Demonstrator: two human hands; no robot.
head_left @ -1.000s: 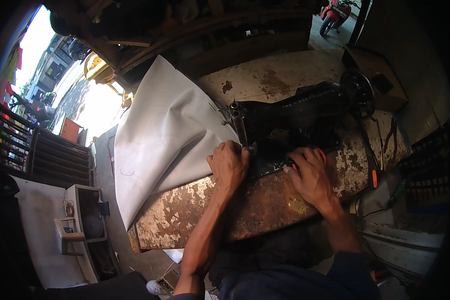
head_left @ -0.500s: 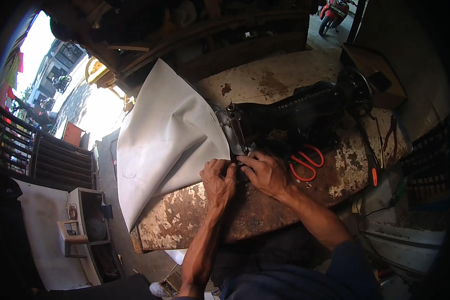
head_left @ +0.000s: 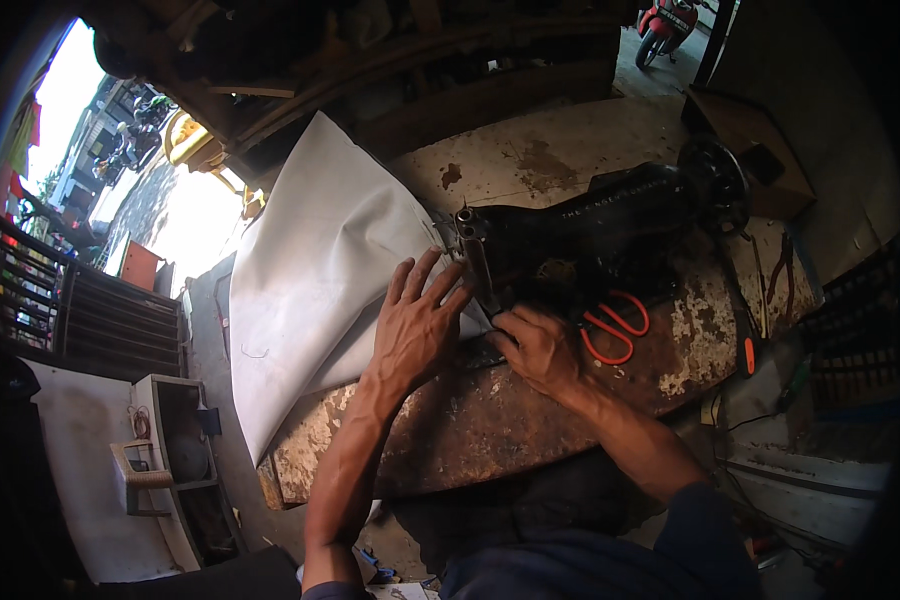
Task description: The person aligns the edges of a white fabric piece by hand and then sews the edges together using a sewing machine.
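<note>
My left hand is open, fingers spread over the white sheet just left of the black sewing machine's needle end. The sheet lies folded and creased, hanging over the table's left side. My right hand is closed at the sheet's edge beside the machine's foot, fingertips pinched on it; the exact grip is partly hidden. The black sewing machine spans the back of the worn wooden table. Red-handled scissors rest just right of my right hand.
A hand tool with an orange handle and dark pliers are at the table's right. A cardboard box stands behind the handwheel. Dark shelving is at the back, a slatted gate and shelf unit at left, a red scooter beyond.
My right hand has left the scissor handles and moved left to the sheet's edge. My left hand has shifted up and left from that edge, its fingers now spread.
</note>
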